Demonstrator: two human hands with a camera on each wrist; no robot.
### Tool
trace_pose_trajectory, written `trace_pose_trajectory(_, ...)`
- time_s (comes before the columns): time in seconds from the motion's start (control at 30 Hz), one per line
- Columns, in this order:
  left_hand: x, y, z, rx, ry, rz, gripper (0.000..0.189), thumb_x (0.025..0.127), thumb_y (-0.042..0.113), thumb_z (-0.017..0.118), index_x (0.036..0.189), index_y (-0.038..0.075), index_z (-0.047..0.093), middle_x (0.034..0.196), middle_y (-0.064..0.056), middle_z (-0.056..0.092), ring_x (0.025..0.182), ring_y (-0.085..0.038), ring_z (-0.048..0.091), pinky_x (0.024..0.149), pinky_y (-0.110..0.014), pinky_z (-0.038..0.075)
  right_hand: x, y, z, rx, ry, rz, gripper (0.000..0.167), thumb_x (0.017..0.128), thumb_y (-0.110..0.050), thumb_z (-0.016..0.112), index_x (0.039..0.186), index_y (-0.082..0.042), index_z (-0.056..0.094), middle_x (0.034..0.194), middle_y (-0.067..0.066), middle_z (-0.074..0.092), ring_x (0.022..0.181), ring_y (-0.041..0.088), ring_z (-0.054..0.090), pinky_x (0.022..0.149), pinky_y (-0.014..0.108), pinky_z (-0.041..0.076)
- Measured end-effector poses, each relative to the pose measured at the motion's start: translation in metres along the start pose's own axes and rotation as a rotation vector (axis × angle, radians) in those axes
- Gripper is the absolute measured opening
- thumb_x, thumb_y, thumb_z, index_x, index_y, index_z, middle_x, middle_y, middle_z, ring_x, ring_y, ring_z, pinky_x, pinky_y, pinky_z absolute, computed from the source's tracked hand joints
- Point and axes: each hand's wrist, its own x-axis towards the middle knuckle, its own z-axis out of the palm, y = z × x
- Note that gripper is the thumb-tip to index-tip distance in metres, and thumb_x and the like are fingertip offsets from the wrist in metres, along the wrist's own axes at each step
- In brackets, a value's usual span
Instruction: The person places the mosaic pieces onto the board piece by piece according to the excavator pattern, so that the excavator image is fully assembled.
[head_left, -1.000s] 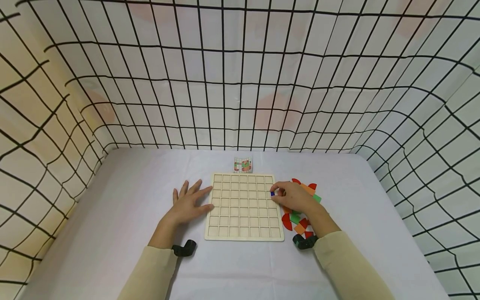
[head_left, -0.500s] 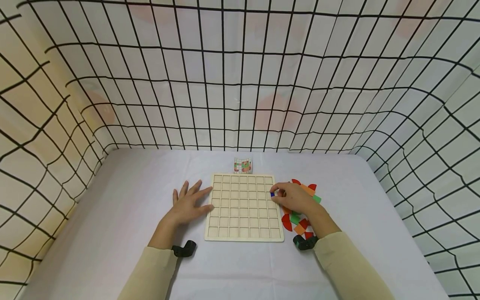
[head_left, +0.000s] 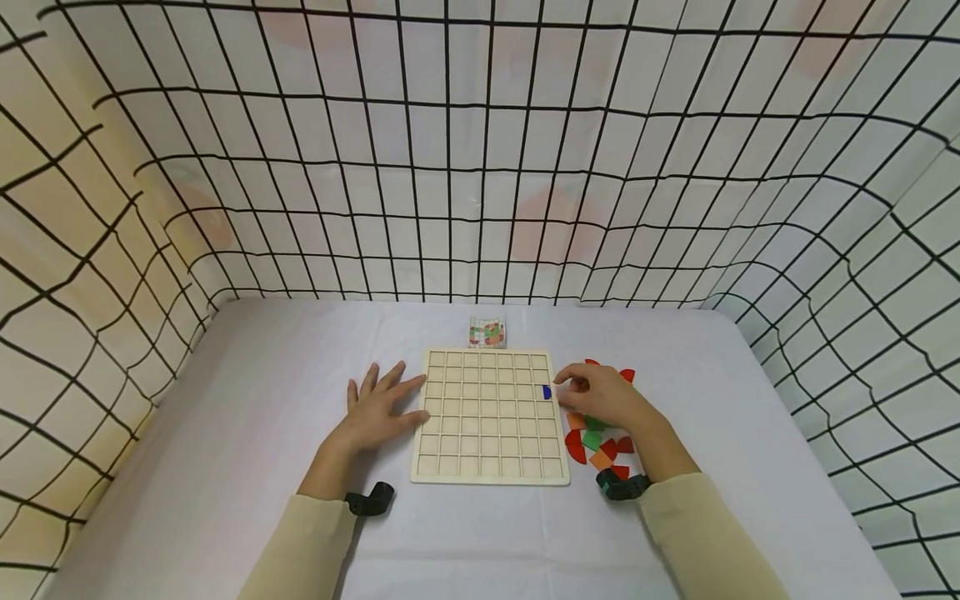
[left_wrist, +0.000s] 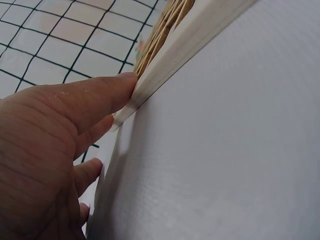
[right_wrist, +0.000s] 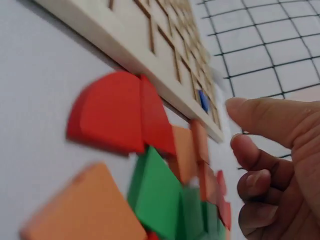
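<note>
left hand [head_left: 375, 417]: spread, touching gridded board [head_left: 480, 425] left edge | right hand [head_left: 603, 395]: fingers bent, thumb and index apart, just beside right edge | blue piece [head_left: 547, 392]: on board, rightmost column, third row from far side | coloured pieces [head_left: 592, 439]: on worktop [head_left: 480, 542], right of board | printed card [head_left: 487, 333]: behind board, print too small to read

On the white-clothed table [head_left: 480, 542], a wooden grid board [head_left: 491, 425] is laid flat. Just beyond its far edge, a small patterned card [head_left: 487, 332] is placed; beside its right edge, red pieces [head_left: 575, 447], orange pieces [head_left: 600, 459] and green pieces [head_left: 592, 439] are strewn.
</note>
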Motion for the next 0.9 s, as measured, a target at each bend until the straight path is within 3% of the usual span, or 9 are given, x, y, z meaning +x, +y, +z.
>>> trace_pose_trajectory(0.13, 0.0, 0.0, 0.0, -0.001, 0.003, 0.0, 0.067, 0.093, 0.05, 0.067, 0.154, 0.03, 0.047, 0.172, -0.008, 0.019, 0.158, -0.045, -0.007, 0.118, -0.069, -0.014, -0.009, 0.005, -0.005, -0.03, -0.022, 0.009, 0.016, 0.092, -0.031, 0.075, 0.103, -0.019, 0.073, 0.086, 0.0, 0.06, 0.085, 0.018, 0.055, 0.071, 0.031, 0.045)
trace_pose_trajectory(0.53, 0.0, -0.001, 0.002, 0.003, 0.022, 0.018, 0.067, 0.093, 0.05, 0.068, 0.153, 0.028, 0.049, 0.171, -0.01, 0.021, 0.158, -0.046, -0.004, 0.118, -0.07, -0.012, -0.03, 0.024, -0.001, -0.005, -0.049, 0.025, 0.018, 0.088, -0.029, 0.08, 0.102, -0.019, 0.073, 0.079, 0.001, 0.056, 0.08, 0.016, 0.053, 0.065, 0.029, 0.043)
trace_pose_trajectory(0.8, 0.0, 0.001, 0.002, -0.046, 0.089, 0.014, 0.068, 0.086, 0.044, 0.079, 0.147, 0.022, 0.057, 0.166, -0.013, 0.032, 0.156, -0.045, 0.006, 0.119, -0.069, -0.007, -0.032, 0.025, 0.001, 0.006, -0.034, 0.045, 0.024, 0.086, -0.029, 0.082, 0.106, -0.018, 0.073, 0.081, 0.001, 0.056, 0.079, 0.017, 0.053, 0.064, 0.029, 0.044)
trace_pose_trajectory(0.9, 0.0, 0.0, 0.003, -0.053, 0.125, 0.037, 0.065, 0.087, 0.041, 0.079, 0.144, 0.019, 0.06, 0.163, -0.014, 0.037, 0.153, -0.047, 0.014, 0.12, -0.069, 0.003, -0.032, 0.025, 0.002, -0.004, -0.014, 0.053, 0.027, 0.085, -0.031, 0.083, 0.106, -0.017, 0.073, 0.081, 0.0, 0.056, 0.08, 0.017, 0.053, 0.064, 0.029, 0.044)
